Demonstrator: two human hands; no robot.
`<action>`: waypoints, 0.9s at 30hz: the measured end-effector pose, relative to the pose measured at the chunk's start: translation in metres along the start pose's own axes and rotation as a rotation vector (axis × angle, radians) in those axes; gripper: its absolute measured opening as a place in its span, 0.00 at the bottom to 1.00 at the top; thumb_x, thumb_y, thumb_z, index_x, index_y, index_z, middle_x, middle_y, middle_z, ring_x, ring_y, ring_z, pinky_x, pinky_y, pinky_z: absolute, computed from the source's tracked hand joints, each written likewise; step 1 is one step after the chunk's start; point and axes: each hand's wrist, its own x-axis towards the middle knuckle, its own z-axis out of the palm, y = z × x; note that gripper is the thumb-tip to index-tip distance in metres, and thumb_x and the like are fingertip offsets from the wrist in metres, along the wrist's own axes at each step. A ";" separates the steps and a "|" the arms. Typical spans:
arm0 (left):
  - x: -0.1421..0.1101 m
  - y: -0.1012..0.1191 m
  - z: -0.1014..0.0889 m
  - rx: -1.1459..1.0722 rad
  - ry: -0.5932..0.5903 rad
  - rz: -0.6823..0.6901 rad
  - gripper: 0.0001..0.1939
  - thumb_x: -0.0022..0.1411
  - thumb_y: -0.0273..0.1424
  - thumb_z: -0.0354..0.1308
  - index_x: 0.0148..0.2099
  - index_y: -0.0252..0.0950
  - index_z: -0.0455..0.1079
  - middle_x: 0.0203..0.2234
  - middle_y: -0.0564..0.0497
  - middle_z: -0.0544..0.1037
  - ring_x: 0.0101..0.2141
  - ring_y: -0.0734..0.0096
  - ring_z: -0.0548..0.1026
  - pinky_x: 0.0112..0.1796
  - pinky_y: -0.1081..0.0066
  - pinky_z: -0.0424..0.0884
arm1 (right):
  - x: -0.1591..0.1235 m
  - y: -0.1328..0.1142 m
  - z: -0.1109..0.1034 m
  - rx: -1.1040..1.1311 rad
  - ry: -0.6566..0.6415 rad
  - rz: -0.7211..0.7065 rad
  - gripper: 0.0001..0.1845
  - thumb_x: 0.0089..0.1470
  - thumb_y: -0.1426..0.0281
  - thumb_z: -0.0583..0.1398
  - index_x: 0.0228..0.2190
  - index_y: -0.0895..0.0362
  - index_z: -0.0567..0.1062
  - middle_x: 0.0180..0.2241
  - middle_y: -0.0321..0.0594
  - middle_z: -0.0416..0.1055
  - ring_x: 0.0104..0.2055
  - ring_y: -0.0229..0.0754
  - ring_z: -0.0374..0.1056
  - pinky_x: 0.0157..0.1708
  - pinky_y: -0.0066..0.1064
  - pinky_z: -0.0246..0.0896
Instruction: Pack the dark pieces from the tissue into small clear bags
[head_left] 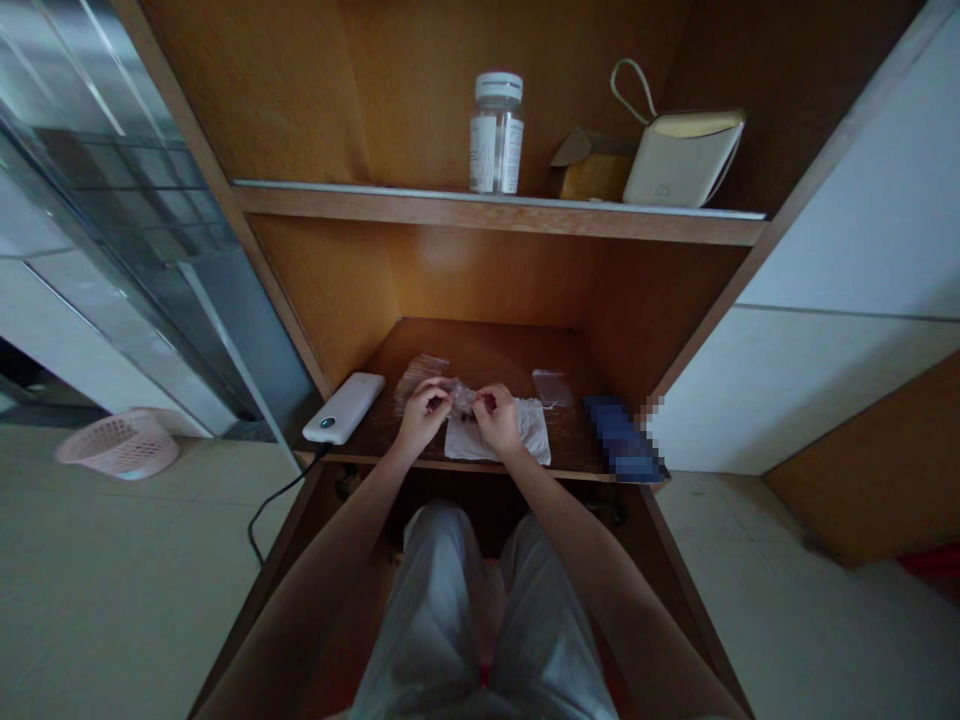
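My left hand [424, 412] and my right hand [496, 416] are close together over the lower shelf, fingers curled in a pinch. A small clear plastic bag [462, 396] stretches between their fingertips, and both grip it. Below my right hand lies a crumpled white tissue [535, 432], with a few tiny dark bits near the fingertips, too small to name. Several flat clear plastic bags [421, 370] lie beside and behind my left hand, partly covered by it. Another clear zip bag [552, 388] rests to the right of my right hand.
On the shelf's left edge sits a white power bank [344, 408] with a black cable [279, 492]. A blue, pixelated object [622, 437] lies at the right. The upper shelf [375, 203] holds a clear bottle [496, 135], an open carton [595, 172] and a cream-coloured case [681, 158].
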 end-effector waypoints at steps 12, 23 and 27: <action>-0.001 0.006 0.000 -0.083 0.002 -0.083 0.07 0.54 0.33 0.58 0.28 0.35 0.71 0.41 0.46 0.72 0.40 0.65 0.71 0.33 0.71 0.66 | -0.001 -0.002 0.001 -0.124 -0.044 -0.107 0.13 0.52 0.77 0.52 0.33 0.55 0.75 0.42 0.43 0.70 0.45 0.43 0.64 0.45 0.35 0.59; -0.001 0.006 0.002 -0.344 0.098 -0.231 0.09 0.57 0.38 0.56 0.37 0.38 0.67 0.41 0.49 0.72 0.37 0.68 0.73 0.35 0.70 0.69 | 0.010 0.000 0.000 0.271 -0.037 0.168 0.10 0.52 0.69 0.57 0.35 0.54 0.78 0.37 0.41 0.76 0.37 0.42 0.70 0.40 0.35 0.65; -0.002 0.011 0.001 -0.513 0.120 -0.282 0.14 0.57 0.38 0.56 0.45 0.40 0.63 0.44 0.48 0.70 0.31 0.70 0.75 0.25 0.72 0.69 | 0.022 0.007 0.002 0.454 -0.064 0.300 0.08 0.45 0.68 0.61 0.30 0.56 0.78 0.33 0.41 0.77 0.34 0.42 0.71 0.39 0.35 0.66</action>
